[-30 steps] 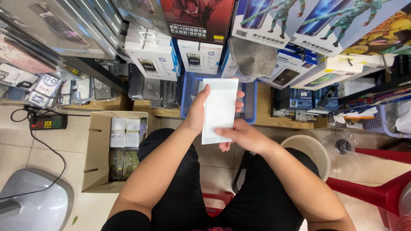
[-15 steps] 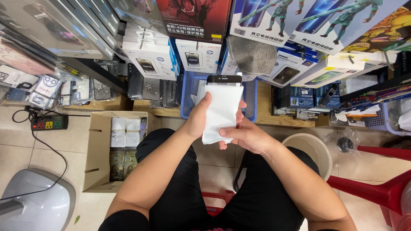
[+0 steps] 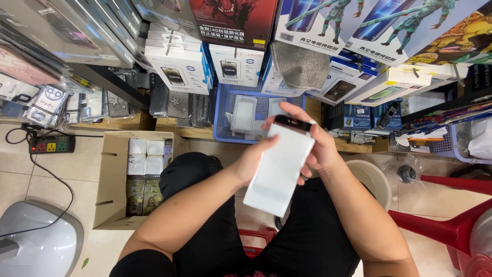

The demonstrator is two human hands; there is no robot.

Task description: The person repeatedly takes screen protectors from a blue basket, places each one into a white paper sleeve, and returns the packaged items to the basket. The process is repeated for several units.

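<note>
A long white box with a dark inner part sticking out of its top end is tilted over my lap. My left hand grips its left side from below. My right hand holds the right side, fingers curled over the top end near the dark inner part. Both hands are in front of a blue plastic basket that holds white trays.
A cardboard box with small white and printed packs stands on the floor at left. Shelves with boxed phone accessories fill the top. A power strip, a grey rounded device, a beige bucket and red stools surround me.
The dark inner part has slid out of the white box's top. The box has tilted to the right and come closer to the camera; my right hand has moved up to its top end.
</note>
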